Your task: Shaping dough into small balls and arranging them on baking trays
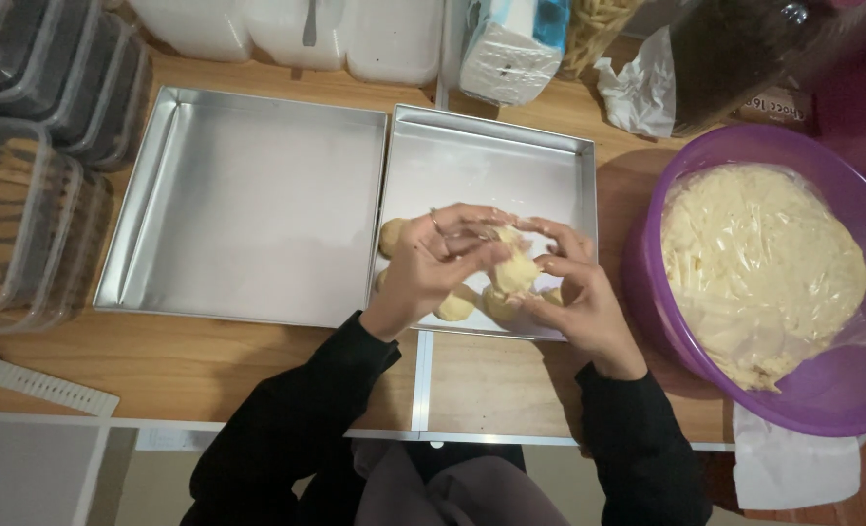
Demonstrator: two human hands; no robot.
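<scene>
My left hand [433, 268] and my right hand [574, 292] meet over the right metal baking tray [491, 161], and both pinch one pale lump of dough [514, 268]. A ring shows on a finger of my left hand. Several small dough balls lie in the tray's near part, one at its left wall [390, 237] and others [455, 307] under my hands, partly hidden. The left metal tray [248, 200] holds nothing. A purple bowl [823, 390] to the right holds a large mass of pale dough under clear plastic film [759, 263].
Stacked clear lidded containers with biscuits [24, 205] stand at the left. White tubs [287, 29], a tissue pack [511, 44] and crumpled paper [638, 93] line the back of the wooden table [189, 365]. A white cloth [793, 468] lies under the bowl.
</scene>
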